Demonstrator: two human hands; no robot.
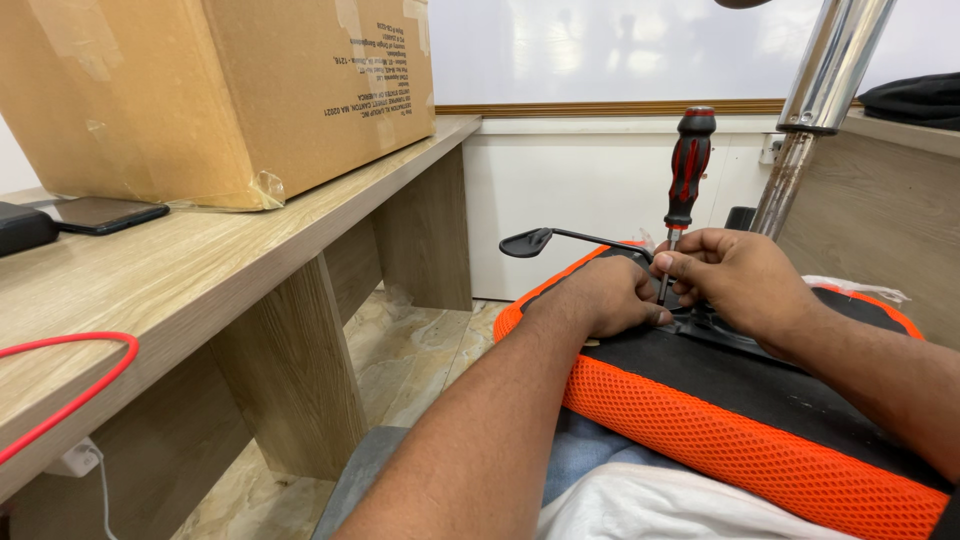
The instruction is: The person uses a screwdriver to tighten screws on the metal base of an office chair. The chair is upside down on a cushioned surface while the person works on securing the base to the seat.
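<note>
A pale wooden desk (230, 250) runs along the left under a white wall, carrying a big cardboard box (215, 90), a dark phone (100, 213) and a red cable (70, 390). On the person's lap lies an upturned chair seat (720, 425), black underneath with orange mesh edging. The left hand (600, 297) is curled closed, resting on the seat's black underside. The right hand (735, 275) pinches the metal shaft of an upright red-and-black screwdriver (688, 170). A black lever (560, 240) sticks out leftward, and a chrome post (815, 110) rises behind.
</note>
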